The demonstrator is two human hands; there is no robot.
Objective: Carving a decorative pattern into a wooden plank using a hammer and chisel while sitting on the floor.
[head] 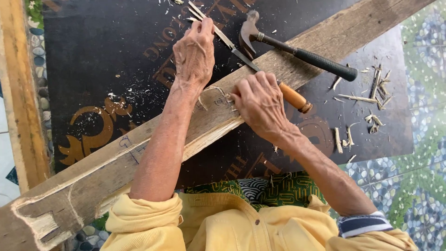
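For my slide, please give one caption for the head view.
Both hands work a chisel on a plank, hammer beside.

plank [139, 153] on mat [93, 69] | hammer [297, 51] on plank, behind chisel [260, 74] | chips [371, 97] right, apparently on mat

One head-worn camera looks steeply down, close above the plank [139, 158] on the dark mat [102, 56]

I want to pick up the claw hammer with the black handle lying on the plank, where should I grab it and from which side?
Take the claw hammer with the black handle by its thick rubber grip, coming from the right hand side. That end lies free past the edge of the long weathered wooden plank, pointing outward, while the steel head sits close to the left hand and the wooden-handled chisel.
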